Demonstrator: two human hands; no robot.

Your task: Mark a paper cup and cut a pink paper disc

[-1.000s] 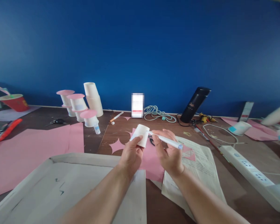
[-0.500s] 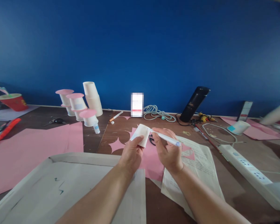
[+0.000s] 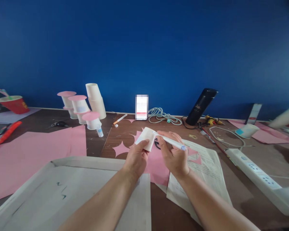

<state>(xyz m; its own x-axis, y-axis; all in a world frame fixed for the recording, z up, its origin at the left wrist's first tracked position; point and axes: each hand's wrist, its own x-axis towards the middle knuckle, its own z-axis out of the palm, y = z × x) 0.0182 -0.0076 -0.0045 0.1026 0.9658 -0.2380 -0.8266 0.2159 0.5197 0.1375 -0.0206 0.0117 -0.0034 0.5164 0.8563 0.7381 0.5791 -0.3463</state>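
My left hand (image 3: pixel 137 157) is closed around a white paper cup (image 3: pixel 145 138), tilted over the middle of the table. In my right hand (image 3: pixel 174 154) is a white marker pen (image 3: pixel 172 142), its tip end at the cup's right edge. Whether the tip touches the cup I cannot tell. Beneath both hands lies pink paper (image 3: pixel 156 166) with cut-outs. A dark scissors handle (image 3: pixel 157 143) shows partly between the hands. Further left, several paper cups (image 3: pixel 80 106) topped with pink discs stand beside a tall stack of white cups (image 3: pixel 95 102).
A white box lid (image 3: pixel 86 186) lies at front left, by large pink sheets (image 3: pixel 33 157). Printed paper (image 3: pixel 207 166) is under my right forearm. A phone (image 3: pixel 141 107), coiled cable (image 3: pixel 163 116) and black flask (image 3: pixel 201 107) stand behind; a power strip (image 3: pixel 257 173) runs along the right.
Almost nothing differs. Both hands keep their hold on the cup and the pen, and the view has shifted very slightly.
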